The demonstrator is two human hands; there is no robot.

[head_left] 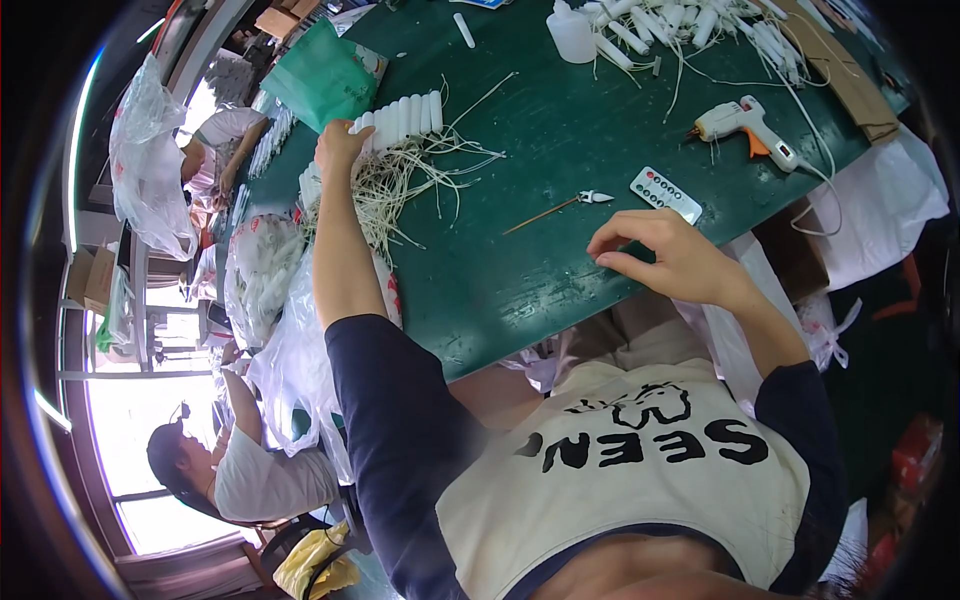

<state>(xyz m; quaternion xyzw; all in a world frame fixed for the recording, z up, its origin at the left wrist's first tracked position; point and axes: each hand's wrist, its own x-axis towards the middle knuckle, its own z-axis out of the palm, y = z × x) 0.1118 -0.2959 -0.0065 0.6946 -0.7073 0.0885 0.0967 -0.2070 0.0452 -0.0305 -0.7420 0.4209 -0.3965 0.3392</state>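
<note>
L hand [338, 147] grips end of white tube row [400, 115] at table's [540, 270] far-left edge, above wick tangle [405, 180]. R hand [672, 255] half-curled, empty, near remote [665, 193]. Risk: snagged wicks drag tubes off the edge.

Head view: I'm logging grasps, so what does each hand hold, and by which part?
The left hand grips the near end of a row of white tubes. The right hand holds nothing visible, fingers curled above the green table.

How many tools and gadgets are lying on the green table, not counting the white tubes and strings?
White hot-glue gun with orange trigger: 1
Small white remote with round buttons: 1
Thin wooden stick with a white tip: 1
White plastic squeeze bottle: 1
Total: 4
</note>
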